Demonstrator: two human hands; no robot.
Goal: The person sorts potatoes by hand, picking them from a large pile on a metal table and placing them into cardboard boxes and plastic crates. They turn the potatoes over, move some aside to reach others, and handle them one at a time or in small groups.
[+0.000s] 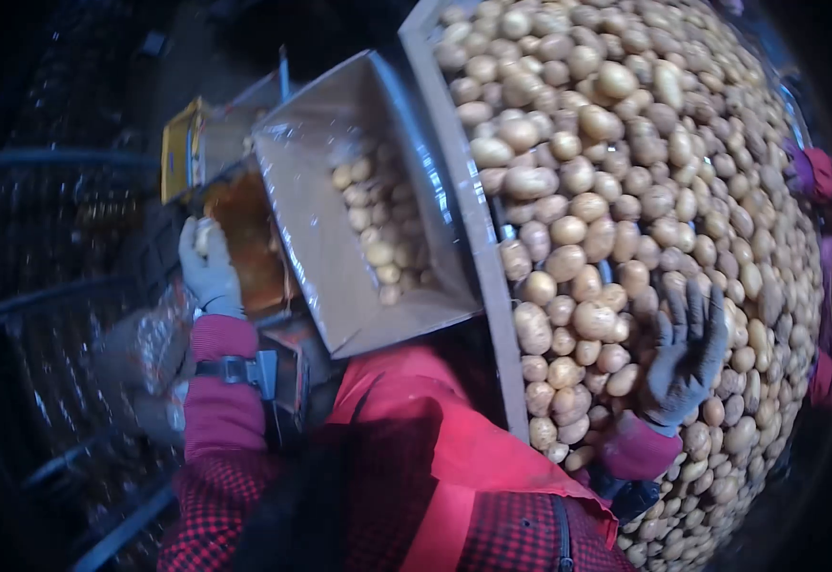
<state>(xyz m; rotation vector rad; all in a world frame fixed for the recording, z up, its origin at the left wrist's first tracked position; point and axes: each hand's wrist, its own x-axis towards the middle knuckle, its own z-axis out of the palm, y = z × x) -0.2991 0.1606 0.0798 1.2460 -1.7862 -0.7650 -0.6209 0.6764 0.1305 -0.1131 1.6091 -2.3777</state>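
My left hand (212, 275), in a grey glove, is out to the left with its fingers curled around a small pale potato (204, 238). Below it is a dark crate-like container with a brownish inside (249, 238). My right hand (685, 360), also gloved, lies over the large heap of potatoes (616, 81) with its fingers stretched out and slightly apart. Nothing shows in its grasp. Between my hands stands a plastic-lined cardboard box (306, 205), tilted in view, with potatoes (380, 253) gathered along one side.
A grey edge board (468, 200) separates the heap from the box. Further left are a yellow box (180, 153), crumpled clear plastic (156, 348) and blue rails (49, 157) among dark stacked crates. Another person's sleeves (826, 186) reach in at the far right edge of the heap.
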